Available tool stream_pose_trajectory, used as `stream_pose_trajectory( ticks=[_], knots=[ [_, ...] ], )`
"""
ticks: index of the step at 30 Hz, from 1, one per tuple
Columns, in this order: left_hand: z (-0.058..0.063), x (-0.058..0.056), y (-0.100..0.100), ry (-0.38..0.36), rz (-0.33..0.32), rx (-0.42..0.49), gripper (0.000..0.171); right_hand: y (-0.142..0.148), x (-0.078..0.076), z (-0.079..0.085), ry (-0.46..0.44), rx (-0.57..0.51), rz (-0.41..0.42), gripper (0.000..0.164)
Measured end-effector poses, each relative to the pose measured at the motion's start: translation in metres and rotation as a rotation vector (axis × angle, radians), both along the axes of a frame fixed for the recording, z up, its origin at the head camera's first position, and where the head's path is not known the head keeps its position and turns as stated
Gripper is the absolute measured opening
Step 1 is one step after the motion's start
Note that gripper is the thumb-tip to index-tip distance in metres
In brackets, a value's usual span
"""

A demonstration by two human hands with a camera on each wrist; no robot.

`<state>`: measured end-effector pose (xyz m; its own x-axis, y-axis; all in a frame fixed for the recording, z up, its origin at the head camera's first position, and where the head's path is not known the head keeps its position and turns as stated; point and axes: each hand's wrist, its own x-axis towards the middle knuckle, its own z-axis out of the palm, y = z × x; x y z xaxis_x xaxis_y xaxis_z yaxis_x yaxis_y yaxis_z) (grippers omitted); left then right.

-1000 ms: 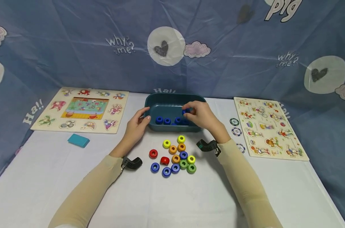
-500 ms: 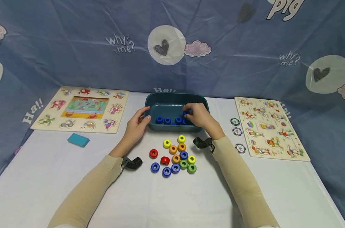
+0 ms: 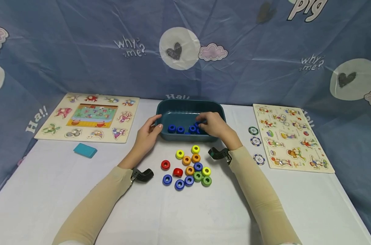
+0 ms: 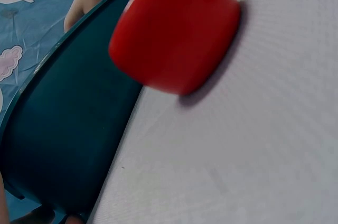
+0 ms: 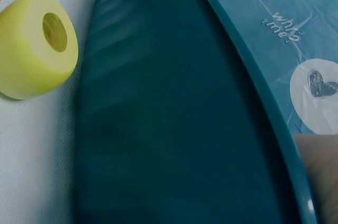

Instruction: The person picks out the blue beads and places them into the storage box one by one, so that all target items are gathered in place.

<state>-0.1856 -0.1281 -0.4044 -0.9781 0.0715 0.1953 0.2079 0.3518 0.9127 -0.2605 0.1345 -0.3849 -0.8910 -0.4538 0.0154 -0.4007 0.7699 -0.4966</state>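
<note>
The blue printed backdrop (image 3: 96,68) filled the upper half of the frame. The white table surface (image 3: 127,211) extended below it to the bottom edge. A puzzle board with a printed centre panel (image 3: 92,117) lay at the left; a second puzzle board with figure pieces (image 3: 291,143) lay at the right.

The dark teal tray (image 3: 188,137) stood upright at the centre, against the foot of the backdrop. The left hand (image 3: 147,136) rested on the left end of the tray, its thumb spread away from its fingers. The right hand (image 3: 216,124) reached over the right end, with finger and thumb pinching a part-hidden blue ring (image 3: 197,124) inside the tray.

A turquoise block (image 3: 85,150) lay at centre left, below the first board. Three chips (image 3: 256,141) formed a column beside the second board. The loose rings (image 3: 196,149), in yellow, orange, red, green and blue, lay in a cluster on the table below the tray; one red ring (image 3: 177,172) lay on its side. More blue rings (image 3: 180,130) lay along the near wall inside the tray.

The step in hand was judged to be seating the pinched ring among these. The next move appeared to call for a clean release, leaving its neighbours undisturbed.
</note>
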Motion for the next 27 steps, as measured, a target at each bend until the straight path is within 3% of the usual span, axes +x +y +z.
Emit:
stream_pose_trajectory(
  ticks=[5,9,13,17,21,27],
  knots=[
    [0.000,0.000,0.000,-0.005,0.002,0.000,0.045,-0.002,0.015,0.008,0.172,-0.091,0.055,0.027],
    [-0.010,-0.007,-0.003,-0.003,-0.003,0.001,0.045,-0.016,0.047,0.024,0.278,-0.220,0.223,0.026],
    [-0.030,-0.019,-0.008,0.018,0.003,0.014,0.044,-0.048,0.086,0.028,0.212,-0.204,0.530,0.023],
    [-0.038,-0.024,-0.009,0.043,0.017,0.001,0.044,-0.075,0.116,0.018,0.097,0.004,0.753,0.021],
    [-0.039,-0.024,-0.009,0.051,0.018,0.004,0.044,-0.085,0.130,0.007,0.068,0.161,0.776,0.021],
    [-0.039,-0.023,-0.009,0.045,0.010,0.010,0.044,-0.088,0.134,0.002,0.057,0.206,0.746,0.023]
  ],
)
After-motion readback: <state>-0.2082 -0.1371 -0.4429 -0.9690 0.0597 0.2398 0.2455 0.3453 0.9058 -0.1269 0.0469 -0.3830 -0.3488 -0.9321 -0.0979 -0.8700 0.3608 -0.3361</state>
